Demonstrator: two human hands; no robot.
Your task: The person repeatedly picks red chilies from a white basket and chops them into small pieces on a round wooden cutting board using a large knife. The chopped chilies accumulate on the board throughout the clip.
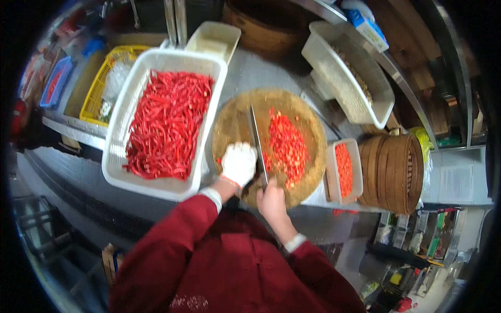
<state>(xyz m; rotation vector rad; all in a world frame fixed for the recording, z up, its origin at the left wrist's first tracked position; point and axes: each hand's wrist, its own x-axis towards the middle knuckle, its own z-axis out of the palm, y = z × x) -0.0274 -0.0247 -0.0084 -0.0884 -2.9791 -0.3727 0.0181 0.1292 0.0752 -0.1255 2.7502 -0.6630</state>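
Observation:
My right hand (273, 198) grips the handle of a kitchen cleaver (256, 137), its blade standing edge-down over a round wooden chopping board (236, 113). On the board's left side rests my left hand (238, 163) in a white glove, fingers curled, close beside the blade. Whether anything lies under those fingers is hidden. A heap of chopped red chillies (289, 146) covers the board to the right of the cleaver. Whole red chillies (172, 121) fill much of a large white plastic basket (113, 156) left of the board.
Right of the board stand a small plastic tub (332, 176) of chopped chillies and stacked bamboo steamers (387, 172). A white basket (336, 82) sits at the back right, near a large round wooden vessel (266, 27). A yellow basket (92, 98) is farther left.

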